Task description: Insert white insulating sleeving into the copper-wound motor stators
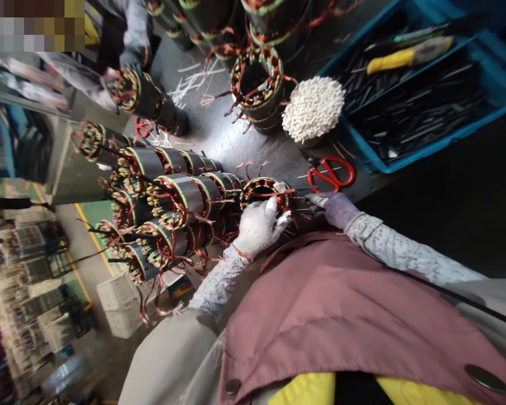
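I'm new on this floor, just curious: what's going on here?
A person's white-gloved left hand touches the wound end of a motor stator, with the purple-gloved right hand close beside it, among rows of stators with copper leads. Red-handled scissors lie nearby, and a co-worker's hand is by the far stators.

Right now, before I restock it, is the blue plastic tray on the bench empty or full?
Full, or nearly: the blue plastic tray holds a dense layer of thin black pieces, with a yellow-handled tool lying on top.

No text, label, brand, number or sign can be read on any surface, including the yellow-handled tool (409, 55) inside the blue tray (442, 128).
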Tool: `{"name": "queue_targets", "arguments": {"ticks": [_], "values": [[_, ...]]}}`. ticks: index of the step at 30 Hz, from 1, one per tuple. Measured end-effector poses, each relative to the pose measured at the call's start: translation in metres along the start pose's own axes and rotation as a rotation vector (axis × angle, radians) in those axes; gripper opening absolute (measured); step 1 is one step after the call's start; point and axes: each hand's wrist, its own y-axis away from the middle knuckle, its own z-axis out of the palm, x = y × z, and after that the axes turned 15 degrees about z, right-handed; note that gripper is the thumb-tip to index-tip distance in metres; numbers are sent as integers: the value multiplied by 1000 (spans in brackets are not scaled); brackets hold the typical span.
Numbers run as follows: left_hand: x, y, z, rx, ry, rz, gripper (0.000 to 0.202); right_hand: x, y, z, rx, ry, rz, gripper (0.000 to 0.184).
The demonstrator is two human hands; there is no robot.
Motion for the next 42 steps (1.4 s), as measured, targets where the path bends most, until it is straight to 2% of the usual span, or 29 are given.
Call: {"name": "queue_targets", "arguments": {"ticks": [3,7,10,16,18,22,25,28,31,33,35,38,40,42], "values": [[-3,1,4,16,-2,30,47,-6,1,5,-23,-112,151,20],[-5,0,7,21,0,53,45,-9,10,-1,21,-314,348,7],[-5,-1,7,25,5,60,44,-14,13,-3,57,-403,405,5],[-5,0,9,36,1,68,47,-24,4,16,-11,-288,325,7],[-5,0,8,23,6,60,47,-20,0,18,-23,-183,259,11],[-3,-6,9,15,26,69,45,-12,-8,16,18,56,12,18],[-3,-5,9,26,49,58,44,-18,-12,15,51,249,24,20],[-5,10,4,77,127,55,43,-25,-6,3,-9,348,15,23],[-5,25,-9,276,175,-103,43,-30,9,-27,135,375,-140,35],[-6,23,-22,375,146,-169,47,-39,21,-46,215,416,-317,40],[-6,7,-37,314,102,-76,48,-58,32,-55,191,567,-482,40],[-5,-26,-57,66,15,107,40,-95,45,-52,101,959,-543,34],[-4,-40,-64,-50,-45,114,33,-113,50,-45,76,1156,-518,35],[-3,-41,-64,-93,-61,44,31,-121,52,-42,84,1222,-523,37]]}}
